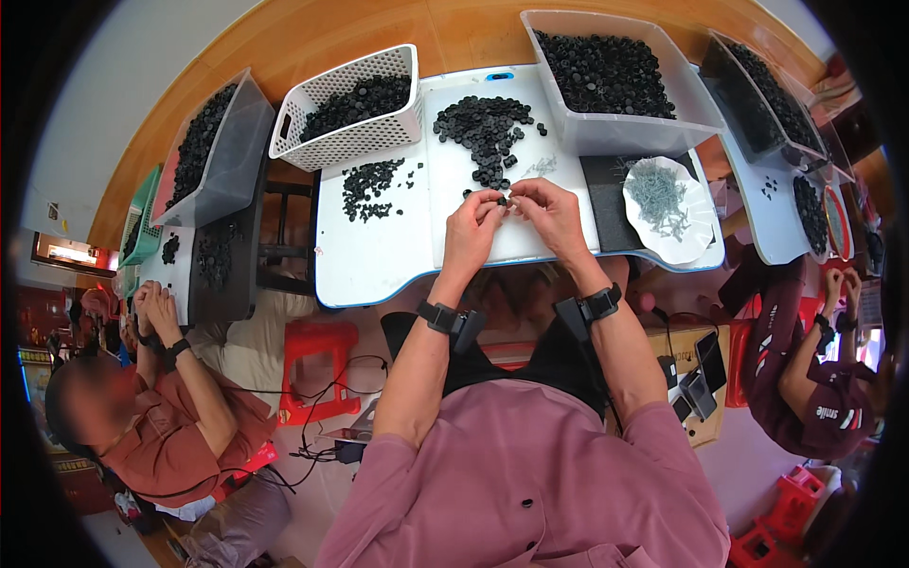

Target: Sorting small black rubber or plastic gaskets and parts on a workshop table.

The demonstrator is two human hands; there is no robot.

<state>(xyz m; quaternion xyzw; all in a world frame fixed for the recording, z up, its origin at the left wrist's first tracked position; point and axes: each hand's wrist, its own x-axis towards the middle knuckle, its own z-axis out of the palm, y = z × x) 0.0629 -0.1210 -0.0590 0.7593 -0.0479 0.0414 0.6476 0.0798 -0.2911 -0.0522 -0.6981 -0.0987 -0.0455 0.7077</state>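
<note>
My left hand and my right hand meet over the near middle of the white table, fingertips almost touching. Pinched in my left fingers is a small black round part. The thumb and forefinger of my right hand are pressed together at its side; what they hold is too small to make out. Just beyond my hands a heap of black round parts narrows toward me. A few thin grey pins lie beyond my right hand.
A white scalloped plate of grey pins stands right, partly on a black mat. Loose black pieces lie left. Behind are a white perforated basket and a clear bin of black parts. People work at tables on both sides.
</note>
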